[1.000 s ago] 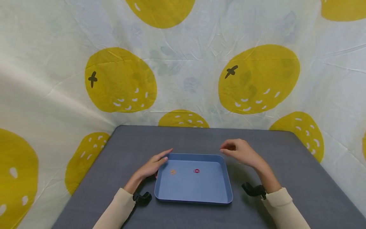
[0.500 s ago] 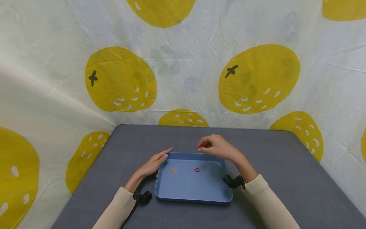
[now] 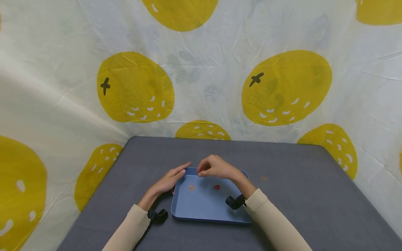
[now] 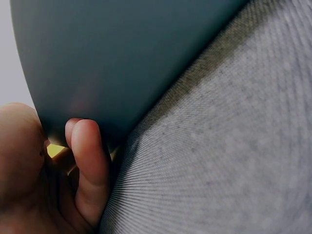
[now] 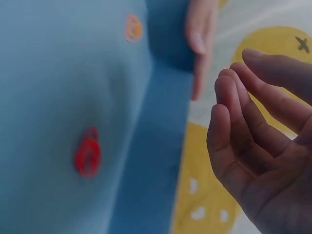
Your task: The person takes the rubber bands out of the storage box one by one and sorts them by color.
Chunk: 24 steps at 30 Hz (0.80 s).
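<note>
A shallow blue tray (image 3: pixel 207 205) lies on the grey table. My left hand (image 3: pixel 168 181) grips its far left corner, thumb at the rim and bent fingers (image 4: pixel 90 151) against the outer wall in the left wrist view. Inside lie small orange bands (image 3: pixel 191 188) and, nearer the middle, small red bands (image 3: pixel 217 187); the right wrist view shows them blurred. My right hand (image 3: pixel 218 168) hovers over the tray's far side, fingers loosely bent, with nothing visible between them. On the table right of the tray is one orange band (image 3: pixel 263 178).
Behind the grey table (image 3: pixel 301 195) hangs a white cloth (image 3: pixel 207 94) printed with large yellow fruit, and it also closes in the left side. Each wrist wears a black camera (image 3: pixel 235 202).
My right hand has moved left from beside the tray's far right corner to above its far side, uncovering the loose orange band. My left hand has stayed on the tray.
</note>
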Each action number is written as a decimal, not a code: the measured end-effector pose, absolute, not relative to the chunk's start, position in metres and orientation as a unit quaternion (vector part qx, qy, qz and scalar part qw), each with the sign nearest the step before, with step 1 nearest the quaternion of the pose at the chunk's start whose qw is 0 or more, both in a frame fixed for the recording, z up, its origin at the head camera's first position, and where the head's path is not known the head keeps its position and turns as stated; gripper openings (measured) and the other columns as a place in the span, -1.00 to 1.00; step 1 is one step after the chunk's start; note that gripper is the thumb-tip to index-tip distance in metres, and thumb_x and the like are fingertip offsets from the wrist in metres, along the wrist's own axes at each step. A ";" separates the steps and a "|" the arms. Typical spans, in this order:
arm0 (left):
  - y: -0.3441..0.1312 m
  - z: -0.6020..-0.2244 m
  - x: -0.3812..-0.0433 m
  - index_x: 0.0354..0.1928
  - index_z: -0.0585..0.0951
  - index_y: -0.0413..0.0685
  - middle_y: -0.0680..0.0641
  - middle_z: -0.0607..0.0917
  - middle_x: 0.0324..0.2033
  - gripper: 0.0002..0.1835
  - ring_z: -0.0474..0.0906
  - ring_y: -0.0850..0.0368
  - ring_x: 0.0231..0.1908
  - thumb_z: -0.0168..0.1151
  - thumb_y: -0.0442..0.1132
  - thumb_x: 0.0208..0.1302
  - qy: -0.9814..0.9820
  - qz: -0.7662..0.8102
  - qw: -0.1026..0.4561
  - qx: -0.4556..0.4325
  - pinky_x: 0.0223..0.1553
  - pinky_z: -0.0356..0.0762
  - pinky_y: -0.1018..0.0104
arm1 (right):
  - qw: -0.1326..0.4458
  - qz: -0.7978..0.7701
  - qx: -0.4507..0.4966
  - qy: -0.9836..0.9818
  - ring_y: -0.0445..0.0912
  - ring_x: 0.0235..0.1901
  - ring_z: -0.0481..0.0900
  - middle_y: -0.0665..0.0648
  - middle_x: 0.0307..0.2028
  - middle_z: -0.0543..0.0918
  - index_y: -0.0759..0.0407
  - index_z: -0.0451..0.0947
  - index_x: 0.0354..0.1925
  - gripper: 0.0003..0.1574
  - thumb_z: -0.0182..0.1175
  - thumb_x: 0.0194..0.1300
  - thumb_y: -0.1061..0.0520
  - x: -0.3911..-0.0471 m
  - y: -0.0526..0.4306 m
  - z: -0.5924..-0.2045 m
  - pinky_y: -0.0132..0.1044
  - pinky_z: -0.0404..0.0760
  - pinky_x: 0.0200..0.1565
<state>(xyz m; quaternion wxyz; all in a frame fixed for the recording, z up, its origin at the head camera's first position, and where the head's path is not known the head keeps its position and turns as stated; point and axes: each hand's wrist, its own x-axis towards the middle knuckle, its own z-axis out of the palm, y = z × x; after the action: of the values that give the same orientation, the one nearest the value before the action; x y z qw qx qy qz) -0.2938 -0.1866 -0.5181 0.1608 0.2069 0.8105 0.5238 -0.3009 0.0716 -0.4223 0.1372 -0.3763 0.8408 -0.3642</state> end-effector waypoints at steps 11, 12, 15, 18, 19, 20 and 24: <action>-0.186 -0.519 -0.294 0.45 0.18 0.45 -0.12 0.46 0.25 -0.51 0.36 0.10 -0.82 -0.22 0.11 0.52 0.815 0.518 0.153 0.209 -0.71 0.51 0.04 | 0.155 -0.332 -0.344 0.864 -0.24 -0.54 0.60 -0.02 -0.45 0.73 0.15 0.75 -0.33 -0.92 0.36 0.15 0.20 -0.309 0.047 -0.459 -0.38 0.60 -0.45; -0.186 -0.519 -0.294 0.45 0.18 0.46 -0.14 0.49 0.22 -0.51 0.36 0.10 -0.82 -0.22 0.11 0.52 0.815 0.518 0.152 0.210 -0.71 0.51 0.03 | 0.158 -0.334 -0.343 0.864 -0.22 -0.55 0.60 -0.02 -0.46 0.73 0.15 0.75 -0.34 -0.93 0.37 0.15 0.20 -0.309 0.046 -0.462 -0.37 0.60 -0.46; -0.186 -0.519 -0.294 0.44 0.18 0.46 -0.14 0.53 0.15 -0.51 0.36 0.11 -0.82 -0.22 0.11 0.52 0.816 0.517 0.151 0.211 -0.71 0.52 0.03 | 0.164 -0.329 -0.338 0.866 -0.21 -0.57 0.60 -0.04 -0.50 0.72 0.12 0.75 -0.37 -0.95 0.39 0.12 0.19 -0.309 0.044 -0.467 -0.37 0.58 -0.49; -0.186 -0.519 -0.295 0.44 0.18 0.46 -0.17 0.59 0.04 -0.51 0.35 0.11 -0.82 -0.22 0.11 0.52 0.815 0.518 0.149 0.213 -0.71 0.51 0.02 | 0.162 -0.323 -0.335 0.870 -0.23 -0.57 0.59 -0.08 -0.52 0.72 0.09 0.76 -0.38 -0.95 0.41 0.10 0.17 -0.308 0.043 -0.471 -0.38 0.57 -0.48; -0.186 -0.519 -0.295 0.44 0.18 0.46 -0.17 0.58 0.06 -0.51 0.35 0.11 -0.82 -0.22 0.11 0.52 0.815 0.518 0.149 0.213 -0.71 0.51 0.01 | 0.161 -0.321 -0.334 0.872 -0.24 -0.57 0.58 -0.08 -0.52 0.71 0.09 0.76 -0.39 -0.95 0.42 0.09 0.16 -0.307 0.042 -0.472 -0.38 0.56 -0.48; -0.186 -0.519 -0.295 0.44 0.18 0.45 -0.16 0.57 0.08 -0.51 0.35 0.11 -0.82 -0.23 0.11 0.52 0.814 0.518 0.149 0.214 -0.70 0.51 0.01 | 0.160 -0.321 -0.333 0.872 -0.25 -0.57 0.58 -0.09 -0.52 0.71 0.08 0.76 -0.39 -0.95 0.43 0.08 0.15 -0.307 0.042 -0.473 -0.38 0.56 -0.48; -0.187 -0.518 -0.295 0.46 0.17 0.40 -0.16 0.52 0.16 -0.50 0.37 0.10 -0.82 -0.23 0.08 0.54 0.811 0.521 0.150 0.219 -0.70 0.52 0.01 | 0.151 -0.320 -0.329 0.875 -0.25 -0.57 0.57 -0.11 -0.55 0.71 0.04 0.76 -0.43 -0.94 0.45 0.07 0.10 -0.305 0.041 -0.475 -0.38 0.55 -0.48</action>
<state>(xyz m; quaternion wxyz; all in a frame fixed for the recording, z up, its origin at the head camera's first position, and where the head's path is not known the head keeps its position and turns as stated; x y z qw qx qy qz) -0.2949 -0.1871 -0.5183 0.1503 0.2195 0.8111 0.5208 -0.3054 0.0407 -0.4748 0.1511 -0.3288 0.8754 -0.3204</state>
